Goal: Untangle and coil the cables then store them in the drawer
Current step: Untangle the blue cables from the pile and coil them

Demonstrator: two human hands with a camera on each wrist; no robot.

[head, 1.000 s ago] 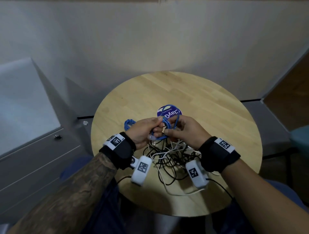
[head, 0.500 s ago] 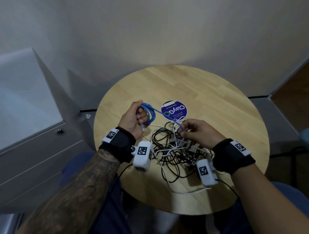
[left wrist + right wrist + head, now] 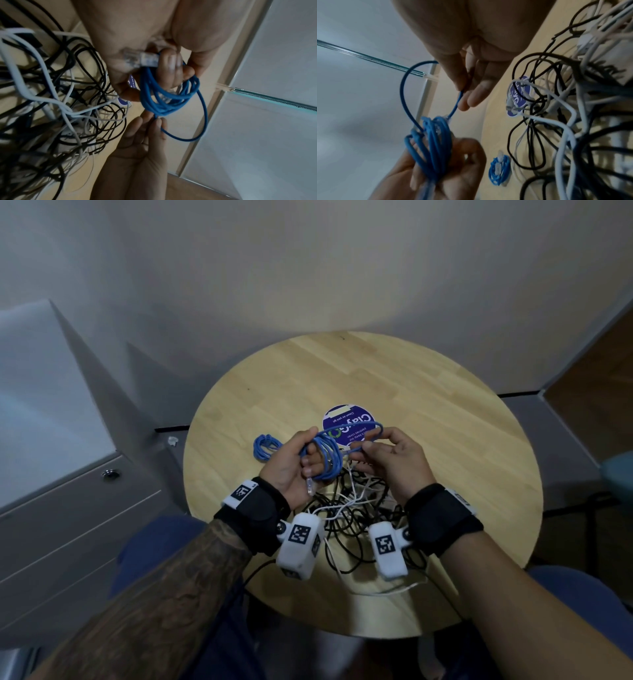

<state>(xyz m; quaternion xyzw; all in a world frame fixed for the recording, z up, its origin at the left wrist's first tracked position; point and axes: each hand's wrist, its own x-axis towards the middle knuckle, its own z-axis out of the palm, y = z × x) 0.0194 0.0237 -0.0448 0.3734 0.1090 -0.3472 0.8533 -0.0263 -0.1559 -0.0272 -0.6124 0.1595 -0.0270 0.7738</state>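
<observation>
Left hand (image 3: 291,463) holds a blue cable (image 3: 323,458) wound in several loops, fingers curled through and around the loops, above the round wooden table (image 3: 445,440). A clear plug (image 3: 139,58) at one cable end lies against the left palm. Right hand (image 3: 394,460) sits at 3 o'clock of the coil, thumb and forefinger pinching the loose run of the same blue cable; other fingers look relaxed and straight. That loose run arcs from the coil out toward 12 o'clock and back to the right fingertips (image 3: 465,100).

A second blue cable, already coiled (image 3: 265,446), lies on the table at 9 o'clock of the left hand, apart from it. A tangle of black and white cables (image 3: 356,508) lies on the table at 6 o'clock of both hands, partly under the wrists. A purple round sticker (image 3: 352,419) is on the tabletop at 12 o'clock of the hands. A grey drawer cabinet (image 3: 68,508) stands off the table at 9 o'clock; its drawers look closed, though the view there is dim.
</observation>
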